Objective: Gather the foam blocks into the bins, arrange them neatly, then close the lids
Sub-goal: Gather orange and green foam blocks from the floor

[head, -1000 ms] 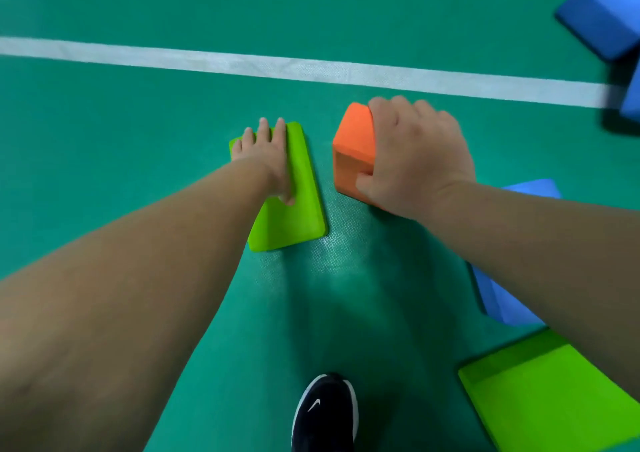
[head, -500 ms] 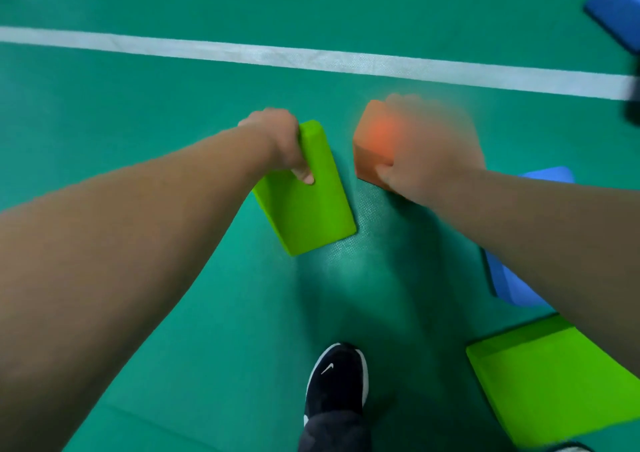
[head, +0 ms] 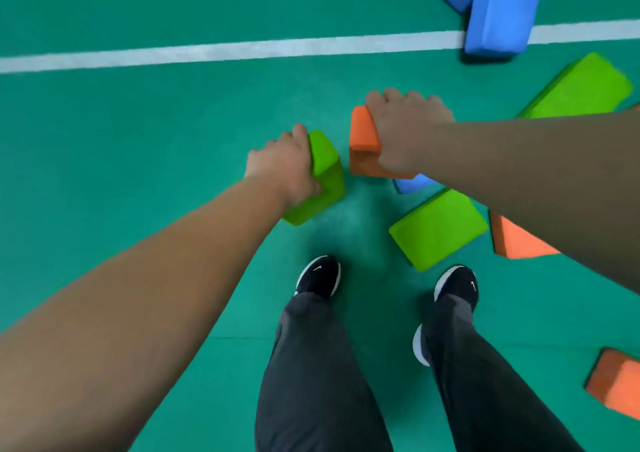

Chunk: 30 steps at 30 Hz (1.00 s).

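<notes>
Apart: green block (head: 327, 171), orange block (head: 363, 133).

Green floor (head: 138, 174) everywhere, a white line (head: 207, 51) crossing the far side, left shoe (head: 320, 275) and right shoe (head: 457, 283) planted apart, dark trousers (head: 311, 382) nearest.

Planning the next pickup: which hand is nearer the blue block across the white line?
Right. The right hand, gripping an orange block, is below-left of the blue block in view; the left hand, gripping a green block, is farther left and lower.
</notes>
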Motion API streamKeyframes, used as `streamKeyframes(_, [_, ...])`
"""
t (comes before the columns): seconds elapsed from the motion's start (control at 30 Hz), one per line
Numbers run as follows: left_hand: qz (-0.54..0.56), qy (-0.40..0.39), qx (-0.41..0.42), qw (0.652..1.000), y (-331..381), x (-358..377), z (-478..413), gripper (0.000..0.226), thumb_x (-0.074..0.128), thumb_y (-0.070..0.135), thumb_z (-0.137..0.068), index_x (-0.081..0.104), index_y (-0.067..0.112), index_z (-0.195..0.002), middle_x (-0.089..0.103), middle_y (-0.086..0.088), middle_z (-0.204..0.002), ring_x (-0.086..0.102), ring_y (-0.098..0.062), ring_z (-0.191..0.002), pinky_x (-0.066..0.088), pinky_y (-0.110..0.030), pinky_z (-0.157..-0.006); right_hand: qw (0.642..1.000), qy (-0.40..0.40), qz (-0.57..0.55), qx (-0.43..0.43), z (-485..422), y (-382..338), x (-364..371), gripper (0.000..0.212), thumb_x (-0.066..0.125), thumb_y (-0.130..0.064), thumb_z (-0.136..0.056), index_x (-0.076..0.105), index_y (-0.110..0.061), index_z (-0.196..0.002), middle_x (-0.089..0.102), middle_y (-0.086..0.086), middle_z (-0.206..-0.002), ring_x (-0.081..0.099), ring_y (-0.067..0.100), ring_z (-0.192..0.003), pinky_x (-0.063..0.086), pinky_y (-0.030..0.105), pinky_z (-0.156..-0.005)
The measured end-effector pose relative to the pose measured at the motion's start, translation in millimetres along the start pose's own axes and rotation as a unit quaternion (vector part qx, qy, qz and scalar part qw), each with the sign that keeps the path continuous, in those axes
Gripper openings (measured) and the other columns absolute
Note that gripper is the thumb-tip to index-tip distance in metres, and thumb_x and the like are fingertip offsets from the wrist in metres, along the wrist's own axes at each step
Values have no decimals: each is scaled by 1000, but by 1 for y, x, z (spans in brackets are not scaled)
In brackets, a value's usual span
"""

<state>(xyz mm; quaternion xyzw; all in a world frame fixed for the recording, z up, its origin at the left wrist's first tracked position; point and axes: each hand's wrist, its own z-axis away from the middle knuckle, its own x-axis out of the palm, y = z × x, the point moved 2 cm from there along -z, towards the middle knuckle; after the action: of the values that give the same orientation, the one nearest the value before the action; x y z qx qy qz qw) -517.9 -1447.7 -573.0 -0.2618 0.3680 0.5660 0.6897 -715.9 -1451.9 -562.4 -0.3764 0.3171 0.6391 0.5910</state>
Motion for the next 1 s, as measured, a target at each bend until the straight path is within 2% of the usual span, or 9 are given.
streamKeyframes(0.13, [-55, 1, 97, 994, 65, -41, 19, 73, 77, 55, -73, 40, 17, -123, 58, -9, -125, 60, -36, -117, 48, -47, -86, 994, -7, -27, 102, 73, 47, -32, 83, 84, -49, -63, 35, -23, -125, 56, 8, -121, 60, 37, -113, 49, 51, -87])
streamKeyframes(0.27, [-100, 13, 203, 974, 139, -72, 37, 73, 79, 52, -70, 42, 18, -123, 59, -8, -124, 61, -36, -116, 46, -45, -83, 974, -2, -102, 201, 159, 82, -42, 65, 73, -38, -70, 38, -19, -121, 57, 12, -126, 58, 39, -118, 48, 52, -91])
streamKeyframes(0.47, [-200, 59, 363, 908, 243, -65, 113, 75, 78, 52, -71, 42, 15, -126, 57, -10, -126, 59, -37, -117, 46, -47, -86, 925, 15, -167, 340, 303, 90, 10, 61, 72, -39, -76, 41, -19, -124, 59, 11, -130, 58, 39, -121, 47, 53, -93])
streamKeyframes(0.57, [-254, 46, 432, 864, 276, -24, 169, 78, 78, 56, -72, 42, 14, -126, 57, -11, -126, 59, -38, -116, 47, -48, -86, 881, 20, -227, 415, 380, 75, 59, 62, 70, -39, -75, 40, -19, -125, 58, 11, -126, 60, 39, -117, 49, 51, -89])
streamKeyframes(0.73, [-307, 6, 512, 803, 306, 81, 278, 79, 79, 56, -72, 41, 13, -126, 57, -12, -126, 61, -39, -116, 49, -49, -87, 787, 15, -328, 523, 520, 22, 165, 60, 73, -33, -73, 41, -20, -123, 60, 10, -121, 63, 38, -113, 50, 50, -86])
streamKeyframes(0.9, [-372, -20, 577, 727, 314, 206, 408, 77, 78, 57, -72, 42, 14, -125, 58, -13, -128, 61, -39, -118, 50, -49, -91, 686, 11, -395, 611, 671, -73, 279, 62, 72, -37, -71, 41, -20, -122, 59, 9, -118, 64, 37, -113, 50, 50, -87])
streamKeyframes(1.0, [-409, -37, 607, 680, 309, 273, 498, 77, 77, 57, -74, 42, 14, -126, 58, -12, -129, 61, -38, -118, 50, -49, -91, 610, 20, -429, 666, 762, -139, 334, 60, 71, -37, -72, 41, -19, -121, 59, 8, -117, 64, 38, -112, 50, 49, -87])
